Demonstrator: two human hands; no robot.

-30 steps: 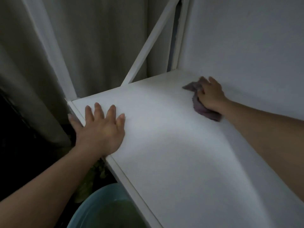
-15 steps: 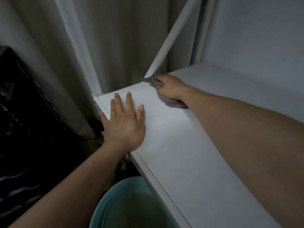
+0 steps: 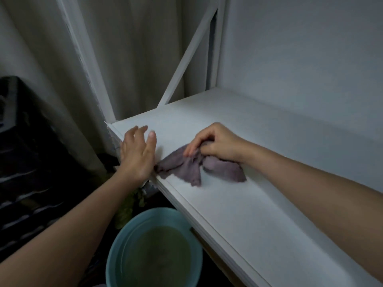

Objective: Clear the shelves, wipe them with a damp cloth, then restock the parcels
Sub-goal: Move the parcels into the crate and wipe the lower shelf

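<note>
Your right hand [image 3: 217,145] pinches the purple cloth [image 3: 192,165], spread left to right near the white shelf's [image 3: 269,204] front edge; your left hand [image 3: 137,154] is open beside it; a blue basin [image 3: 116,245] sits below

A home corner: curtain [image 3: 128,48], white shelf [image 3: 259,204], water basin [image 3: 116,251].

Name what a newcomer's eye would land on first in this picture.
The purple cloth stands out, bunched near the front edge of the white shelf, pinched by the right hand. The left hand is at the shelf's left end, fingers spread. Below sits a teal basin of murky water.
</note>
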